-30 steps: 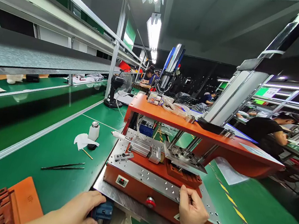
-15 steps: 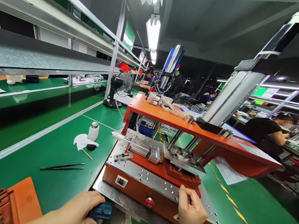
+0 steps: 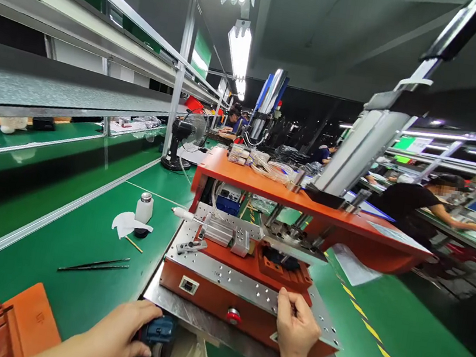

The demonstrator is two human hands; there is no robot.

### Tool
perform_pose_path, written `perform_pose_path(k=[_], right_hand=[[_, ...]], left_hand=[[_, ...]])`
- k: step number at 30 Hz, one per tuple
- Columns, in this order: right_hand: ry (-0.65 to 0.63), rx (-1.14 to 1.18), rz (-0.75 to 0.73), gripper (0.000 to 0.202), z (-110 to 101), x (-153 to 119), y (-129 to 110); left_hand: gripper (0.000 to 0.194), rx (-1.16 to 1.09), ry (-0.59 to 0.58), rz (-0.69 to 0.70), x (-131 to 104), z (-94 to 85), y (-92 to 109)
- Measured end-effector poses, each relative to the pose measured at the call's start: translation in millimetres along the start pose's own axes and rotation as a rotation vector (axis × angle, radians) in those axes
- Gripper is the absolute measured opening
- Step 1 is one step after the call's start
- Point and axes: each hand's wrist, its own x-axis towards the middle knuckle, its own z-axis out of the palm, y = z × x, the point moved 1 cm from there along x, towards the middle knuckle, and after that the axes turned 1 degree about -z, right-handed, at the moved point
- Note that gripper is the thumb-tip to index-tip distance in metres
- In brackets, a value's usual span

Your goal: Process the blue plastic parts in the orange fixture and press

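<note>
Head view, left hand (image 3: 122,327) cupped against blue device (image 3: 161,329) — right hand (image 3: 297,327) curled

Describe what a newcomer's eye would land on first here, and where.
Probably the orange press in the middle, with its silver cylinder slanting toward the upper right. Next, the red button on its front. Then the two hands: the left on a blue device, the right at the press's near edge.

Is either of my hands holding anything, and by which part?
Your left hand grips a dark blue, boxy object by its left end; whether your right hand, fingers curled, holds anything can't be told.
</note>
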Motion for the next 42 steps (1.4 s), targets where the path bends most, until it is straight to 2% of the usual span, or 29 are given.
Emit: perform_pose_path(k=[2,6,9,10,12,14,16,18,21,23,24,27,30,33,37,39,42], right_hand=[[-0.044,0.020,0.018,0.047,-1.9,0.3,-6.3],[-0.263,0.078,0.062,0.044,-8.6,17.4,-12.4],[-0.269,0.008,-0.054,0.028,-12.6,53.3,-4.2],[-0.314,-0.026,-0.125,0.024,-12.0,67.9,0.6],[-0.509,-0.095,-0.203,0.027,-7.2,96.4,13.4],[-0.737,-0.130,-0.200,0.034,0.2,120.1,28.1],[-0.904,-0.109,-0.201,0.037,7.7,136.7,40.8],[-0.983,-0.078,-0.228,0.038,13.5,146.7,48.5],[-1.022,-0.078,-0.244,0.033,16.6,150.7,49.4],[-0.969,-0.052,-0.232,0.030,11.6,146.0,45.3],[-0.903,-0.022,-0.218,0.030,6.3,141.2,42.9],[-0.574,0.108,-0.163,0.035,-21.1,117.5,39.1],[-0.247,0.178,-0.092,0.037,-58.8,84.8,45.9],[-0.073,0.163,0.051,0.035,-95.6,52.6,64.5],[0.016,0.151,0.267,0.039,-131.1,16.5,97.2],[0.035,0.165,0.383,0.044,-138.5,3.4,111.3],[0.023,0.283,0.553,0.052,-132.8,-6.4,124.9]], left_hand=[[0.048,-0.005,0.030,0.016,-0.6,2.0,-8.0],[0.043,-0.017,0.123,0.048,2.6,3.5,-29.9],[0.045,-0.016,0.196,0.022,7.6,4.0,-44.1],[0.046,-0.014,0.217,0.010,8.7,4.1,-46.4],[0.048,-0.009,0.258,-0.007,10.4,2.8,-45.4],[0.052,-0.001,0.296,-0.030,13.9,-2.3,-35.1],[0.057,0.011,0.318,-0.047,22.6,-11.6,-14.8],[0.060,0.028,0.311,-0.035,39.1,-23.1,14.5],[0.062,0.068,0.280,0.025,79.4,-36.6,67.2],[0.064,0.100,0.252,0.083,113.9,-39.0,102.1],[0.063,0.121,0.251,0.136,132.0,-38.1,118.5],[0.054,0.200,0.243,0.338,184.9,-29.9,160.7],[0.049,0.256,0.207,0.411,229.3,-20.9,189.2],[0.044,0.314,0.174,0.403,261.9,-15.6,203.7],[0.041,0.391,0.086,0.413,287.6,-3.1,207.0],[0.047,0.418,0.077,0.428,292.6,7.4,206.3],[0.067,0.474,0.101,0.461,287.7,20.7,205.4]])
